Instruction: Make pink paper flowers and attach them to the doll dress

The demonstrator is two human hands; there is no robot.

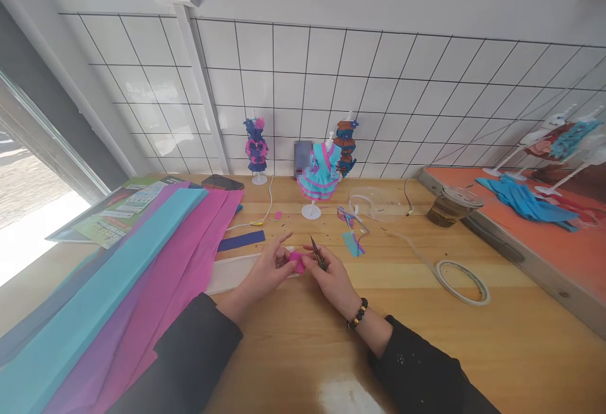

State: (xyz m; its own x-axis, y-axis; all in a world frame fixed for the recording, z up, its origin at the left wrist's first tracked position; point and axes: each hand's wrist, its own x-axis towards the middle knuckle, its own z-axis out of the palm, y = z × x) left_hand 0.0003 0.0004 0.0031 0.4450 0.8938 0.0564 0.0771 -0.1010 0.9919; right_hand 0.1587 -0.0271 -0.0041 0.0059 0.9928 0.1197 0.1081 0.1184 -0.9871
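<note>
Small magenta paper-like piece point(298, 262) just above light-brown wooden bench point(284, 357), left hand point(271, 267) and right hand point(332, 276) both pinched on it, right also holding dark pointed metal tool point(320, 259); turquoise-and-pink ruffled miniature dress point(324, 171) on white stand point(311, 212) beyond, cream tape ring point(483, 300) to the right

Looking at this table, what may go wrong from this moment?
The right hand holds a dark pointed tool while pinching the pink piece with the left hand, so it might prick or tear the piece. The cup on the table might spill if knocked.
</note>
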